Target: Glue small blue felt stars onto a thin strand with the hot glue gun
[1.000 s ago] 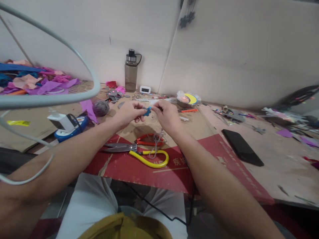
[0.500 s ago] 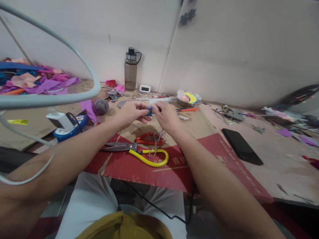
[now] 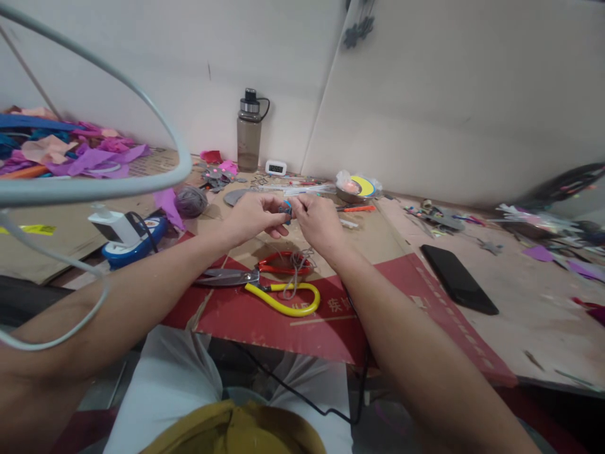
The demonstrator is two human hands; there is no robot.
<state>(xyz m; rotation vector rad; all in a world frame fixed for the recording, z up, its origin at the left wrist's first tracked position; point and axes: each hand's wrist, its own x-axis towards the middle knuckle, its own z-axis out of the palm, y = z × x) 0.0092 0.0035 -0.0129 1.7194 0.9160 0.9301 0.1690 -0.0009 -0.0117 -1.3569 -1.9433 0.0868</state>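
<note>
Between both sets of fingertips is a small blue piece, mostly covered, so its kind cannot be told. My left hand pinches it from the left with thumb and forefinger. From the right, the closed fingers of my right hand meet at the same piece. Below the hands, a tangle of grey cord lies over the red handle of the scissors, whose other handle is yellow. Their blades point left on the red and brown cardboard sheet.
A water bottle, small digital clock and bowl stand by the wall. Grey yarn and a blue power strip lie left, with colourful scraps behind. A black phone lies right. A pale cable loops close to the camera.
The blue piece and the fingertips have shifted very slightly right, and less of the piece shows now. Both hands stay together over the cardboard; the scissors have not moved.
</note>
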